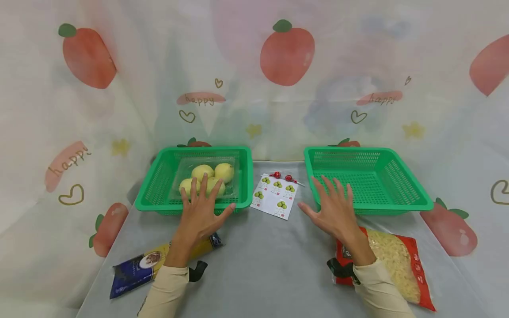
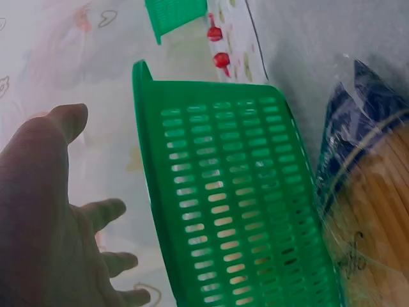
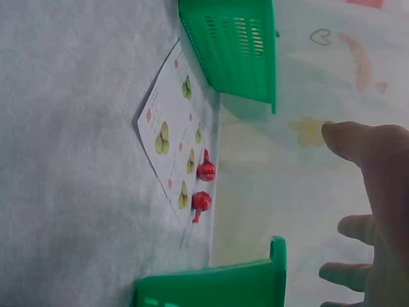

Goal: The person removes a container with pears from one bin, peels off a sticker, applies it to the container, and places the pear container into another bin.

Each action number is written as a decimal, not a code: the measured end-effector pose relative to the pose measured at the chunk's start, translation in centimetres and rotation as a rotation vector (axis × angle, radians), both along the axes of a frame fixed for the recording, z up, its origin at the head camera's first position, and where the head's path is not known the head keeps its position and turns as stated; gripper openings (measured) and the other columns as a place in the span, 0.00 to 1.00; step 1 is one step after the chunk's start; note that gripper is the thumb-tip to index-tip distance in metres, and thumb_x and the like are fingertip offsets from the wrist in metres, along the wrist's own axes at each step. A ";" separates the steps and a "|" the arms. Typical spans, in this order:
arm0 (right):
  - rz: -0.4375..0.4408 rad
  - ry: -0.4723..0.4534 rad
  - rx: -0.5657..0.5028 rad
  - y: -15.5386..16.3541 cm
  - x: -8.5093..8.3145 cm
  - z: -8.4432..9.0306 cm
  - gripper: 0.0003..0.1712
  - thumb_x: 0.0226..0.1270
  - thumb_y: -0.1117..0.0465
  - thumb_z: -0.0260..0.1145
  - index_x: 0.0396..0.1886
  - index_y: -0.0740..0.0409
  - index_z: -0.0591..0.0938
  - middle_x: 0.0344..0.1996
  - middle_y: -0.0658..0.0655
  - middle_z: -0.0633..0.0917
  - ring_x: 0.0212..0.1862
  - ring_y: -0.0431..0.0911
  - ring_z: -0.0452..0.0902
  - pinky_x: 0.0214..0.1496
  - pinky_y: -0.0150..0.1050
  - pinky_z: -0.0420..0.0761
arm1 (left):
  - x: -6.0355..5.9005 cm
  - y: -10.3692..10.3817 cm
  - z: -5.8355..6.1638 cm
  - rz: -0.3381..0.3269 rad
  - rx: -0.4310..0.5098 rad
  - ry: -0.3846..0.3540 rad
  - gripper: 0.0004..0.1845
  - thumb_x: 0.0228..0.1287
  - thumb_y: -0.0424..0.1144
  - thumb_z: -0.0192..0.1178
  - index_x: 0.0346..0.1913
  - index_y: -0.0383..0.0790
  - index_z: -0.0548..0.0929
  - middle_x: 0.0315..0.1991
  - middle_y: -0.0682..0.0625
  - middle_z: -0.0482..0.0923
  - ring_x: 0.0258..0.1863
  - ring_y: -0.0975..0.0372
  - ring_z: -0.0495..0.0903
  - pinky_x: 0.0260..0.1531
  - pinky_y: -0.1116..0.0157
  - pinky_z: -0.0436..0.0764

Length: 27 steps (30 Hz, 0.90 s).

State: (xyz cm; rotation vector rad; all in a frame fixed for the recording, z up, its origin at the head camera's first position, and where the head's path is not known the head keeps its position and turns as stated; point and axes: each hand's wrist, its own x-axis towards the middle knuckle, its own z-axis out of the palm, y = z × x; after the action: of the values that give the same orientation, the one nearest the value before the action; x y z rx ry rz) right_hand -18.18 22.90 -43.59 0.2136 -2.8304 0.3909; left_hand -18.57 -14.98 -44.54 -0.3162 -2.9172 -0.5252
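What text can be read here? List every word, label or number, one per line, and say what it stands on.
"happy": printed on the backdrop cloth, repeated at upper right and at left.
Card with green fruit pictures: small red marks, too small to read.
Blue spaghetti packet: label too blurred to read.
Red pasta bag: print too small to read.
Green baskets: no text visible.

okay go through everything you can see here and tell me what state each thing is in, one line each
left hand: open, fingers spread over the left basket's front rim
right hand: open, fingers spread at the right basket's front edge
left basket: upright, holds the pear box
pear box: clear, lid seems closed, four pears inside
right basket: upright, empty
spaghetti pack: lying flat, looks sealed
macaroni bag: lying flat, looks sealed
card: flat, face up
lollipops: wrapped, lying by the card
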 end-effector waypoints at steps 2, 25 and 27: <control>0.016 -0.013 0.005 -0.4 -0.3 0.0 0.52 0.68 0.31 0.67 0.84 0.50 0.65 0.80 0.66 0.65 0.80 0.69 0.51 0.79 0.75 0.44 | 0.2 -0.2 -0.3 0.015 -0.001 -0.016 0.49 0.71 0.74 0.52 0.87 0.54 0.55 0.88 0.39 0.36 0.85 0.37 0.30 0.76 0.27 0.32; 0.267 -0.033 -0.133 -9.4 -4.4 -2.6 0.44 0.73 0.34 0.65 0.82 0.46 0.69 0.82 0.59 0.65 0.82 0.62 0.55 0.81 0.68 0.53 | 0.6 -1.8 -1.4 0.010 0.031 0.031 0.46 0.73 0.71 0.54 0.85 0.53 0.59 0.87 0.40 0.41 0.85 0.37 0.38 0.76 0.27 0.37; 0.294 -0.066 -0.193 -10.1 -4.6 -2.9 0.44 0.74 0.35 0.64 0.83 0.47 0.68 0.82 0.59 0.64 0.83 0.62 0.54 0.81 0.69 0.53 | 0.6 -1.9 -1.4 0.012 0.026 0.019 0.46 0.73 0.71 0.54 0.85 0.53 0.59 0.88 0.40 0.40 0.85 0.37 0.37 0.76 0.27 0.36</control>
State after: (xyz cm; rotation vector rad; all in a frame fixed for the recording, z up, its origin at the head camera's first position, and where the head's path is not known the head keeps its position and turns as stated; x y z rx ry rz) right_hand -22.78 12.77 -46.52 0.5880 -2.8048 0.7412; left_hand -17.96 -16.90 -45.93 -0.2991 -2.8897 -0.5554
